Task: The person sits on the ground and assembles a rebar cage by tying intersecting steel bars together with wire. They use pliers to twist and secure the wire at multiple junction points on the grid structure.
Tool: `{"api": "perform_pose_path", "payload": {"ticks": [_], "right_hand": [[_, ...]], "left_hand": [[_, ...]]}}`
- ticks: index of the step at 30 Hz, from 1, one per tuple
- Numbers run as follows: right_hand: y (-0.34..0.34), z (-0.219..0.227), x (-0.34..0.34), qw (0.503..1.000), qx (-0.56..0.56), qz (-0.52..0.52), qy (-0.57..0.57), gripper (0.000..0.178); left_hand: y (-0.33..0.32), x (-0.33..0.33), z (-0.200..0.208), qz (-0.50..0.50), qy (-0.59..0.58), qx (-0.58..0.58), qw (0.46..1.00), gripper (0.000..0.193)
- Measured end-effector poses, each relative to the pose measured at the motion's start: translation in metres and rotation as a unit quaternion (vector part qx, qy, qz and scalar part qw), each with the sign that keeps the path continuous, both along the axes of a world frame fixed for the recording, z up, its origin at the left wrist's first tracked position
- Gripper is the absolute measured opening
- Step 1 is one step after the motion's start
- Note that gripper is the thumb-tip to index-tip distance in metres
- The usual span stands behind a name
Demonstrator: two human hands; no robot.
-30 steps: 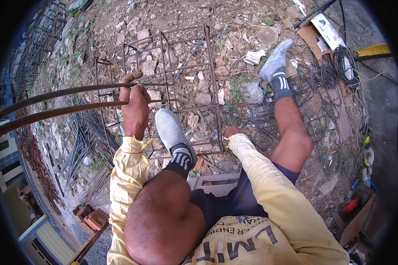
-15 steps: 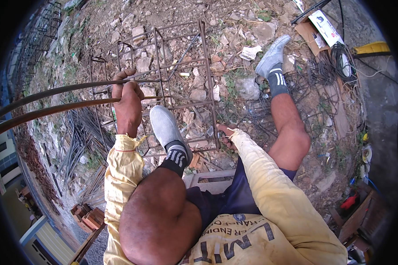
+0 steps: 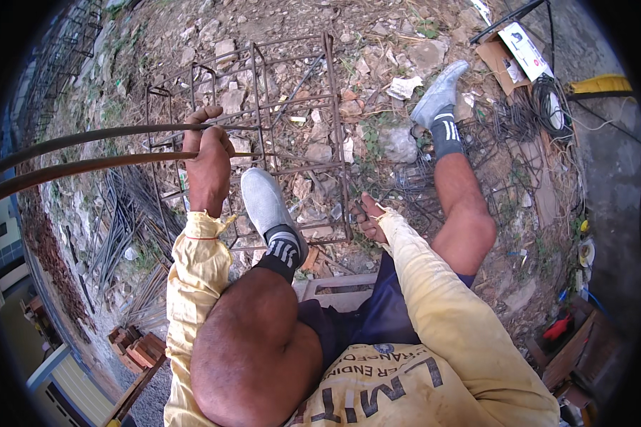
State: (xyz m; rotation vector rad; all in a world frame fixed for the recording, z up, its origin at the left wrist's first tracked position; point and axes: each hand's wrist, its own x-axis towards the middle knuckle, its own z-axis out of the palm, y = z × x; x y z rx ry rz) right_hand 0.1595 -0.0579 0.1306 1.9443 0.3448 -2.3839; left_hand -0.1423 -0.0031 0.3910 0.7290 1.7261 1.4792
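My left hand (image 3: 209, 167) is closed around long, brown steel rebar (image 3: 100, 135). Two rods sweep in from the left edge, and their far ends reach over a rusty rebar cage (image 3: 295, 110). That cage of bars and square stirrups lies on the rubble ahead of me. Beside its near right corner is my right hand (image 3: 369, 217), fingers loosely bent and apart, with nothing visible in them; the palm side is hidden. My left foot, in a grey shoe (image 3: 267, 203), is at the cage's near side. The other grey shoe (image 3: 438, 92) rests out to the right.
Stones and broken concrete (image 3: 399, 142) cover the ground. A bundle of thin rods (image 3: 124, 228) lies at left, above stacked bricks (image 3: 139, 349). At right are an opened cardboard box (image 3: 502, 64), coiled black cable (image 3: 550, 107) and a yellow object (image 3: 602, 82). A hollow block (image 3: 338, 290) sits beneath me.
My right hand has shifted slightly right, away from the cage's end bar. The left hand and the rods have moved up a little. The cage stays where it was.
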Motion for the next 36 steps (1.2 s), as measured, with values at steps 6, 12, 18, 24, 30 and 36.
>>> {"api": "perform_pose_path", "payload": {"ticks": [6,12,18,24,30,36], "right_hand": [[0.001,0.002,0.002,0.999,-0.019,0.026,-0.011,0.058],[-0.011,-0.013,-0.017,0.931,0.140,0.259,-0.216,0.056],[-0.012,-0.038,0.015,0.967,-0.196,-0.146,0.066,0.047],[-0.006,0.013,-0.001,0.970,-0.177,-0.141,0.089,0.050],[-0.029,-0.014,-0.021,0.814,0.335,0.294,-0.372,0.072],[-0.023,-0.013,-0.021,0.954,0.160,0.177,-0.180,0.067]], "left_hand": [[-0.001,-0.001,-0.004,-0.010,0.019,-0.003,1.000,0.028],[-0.002,-0.002,-0.001,-0.011,0.021,-0.010,1.000,0.028],[0.002,0.000,-0.003,-0.021,-0.013,0.003,1.000,0.029],[0.000,-0.001,-0.007,-0.026,-0.004,0.006,1.000,0.029],[0.001,0.000,-0.002,-0.036,-0.002,0.011,0.999,0.030],[-0.001,-0.003,-0.002,-0.039,0.005,0.007,0.999,0.030]]}}
